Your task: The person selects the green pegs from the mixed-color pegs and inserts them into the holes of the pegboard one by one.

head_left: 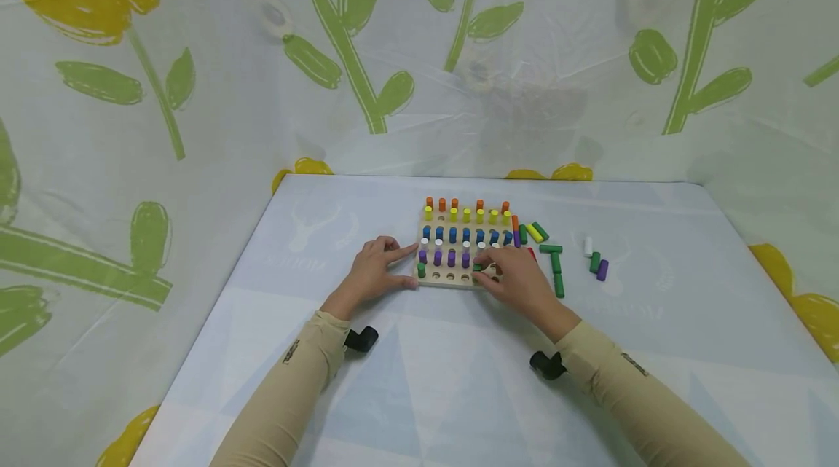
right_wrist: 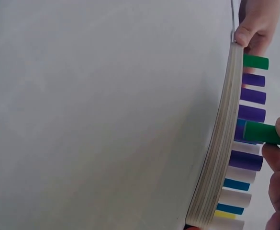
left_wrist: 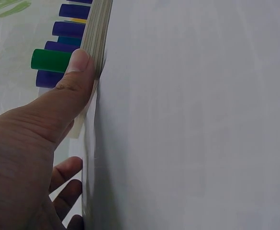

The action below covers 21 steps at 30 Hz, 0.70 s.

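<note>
Zero pegs in left hand (head_left: 376,267) — thumb and index straight, touching board (right_wrist: 222,139) at left edge and near-left corner. Green peg (right_wrist: 259,132) is off to the right, near upright over the near-edge row, right of three bare holes (head_left: 450,277); right hand (head_left: 514,279), nearer, pinches its top end. Right wrist view shows its lower end free, facing board — head view hides that end.
</note>
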Motion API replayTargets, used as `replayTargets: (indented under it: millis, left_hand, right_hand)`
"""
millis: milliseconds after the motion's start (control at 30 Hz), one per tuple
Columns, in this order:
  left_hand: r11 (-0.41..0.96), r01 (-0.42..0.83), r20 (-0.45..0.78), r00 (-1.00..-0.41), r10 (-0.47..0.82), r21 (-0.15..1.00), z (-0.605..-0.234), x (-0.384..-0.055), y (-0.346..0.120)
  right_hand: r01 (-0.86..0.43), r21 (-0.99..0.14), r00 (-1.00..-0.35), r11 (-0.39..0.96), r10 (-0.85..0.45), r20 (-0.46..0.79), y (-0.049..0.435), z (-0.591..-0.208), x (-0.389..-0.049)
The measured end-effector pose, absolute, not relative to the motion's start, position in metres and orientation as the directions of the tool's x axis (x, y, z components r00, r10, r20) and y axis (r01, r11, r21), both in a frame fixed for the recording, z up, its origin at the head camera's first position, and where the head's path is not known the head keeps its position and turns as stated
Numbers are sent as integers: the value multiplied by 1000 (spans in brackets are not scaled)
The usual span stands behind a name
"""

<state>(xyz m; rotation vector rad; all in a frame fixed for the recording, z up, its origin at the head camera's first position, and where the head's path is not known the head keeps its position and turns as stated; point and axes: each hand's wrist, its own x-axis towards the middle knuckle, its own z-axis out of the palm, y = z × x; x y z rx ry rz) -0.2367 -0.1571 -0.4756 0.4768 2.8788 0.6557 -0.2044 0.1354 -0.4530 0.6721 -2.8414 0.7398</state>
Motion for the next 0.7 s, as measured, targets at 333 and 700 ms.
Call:
replayTargets:
  millis: [333,700]
  left_hand:
    - [857,264,-80,-940,331,443,-475,-237,-157]
    - [861,261,-75,-943,323,436,-476,-237,-155]
  right_hand:
    - [-458,-446,-889,769,-391,239,128,-454,-206]
    - [-453,-441,-892,775,-394,223,120,-452,-208]
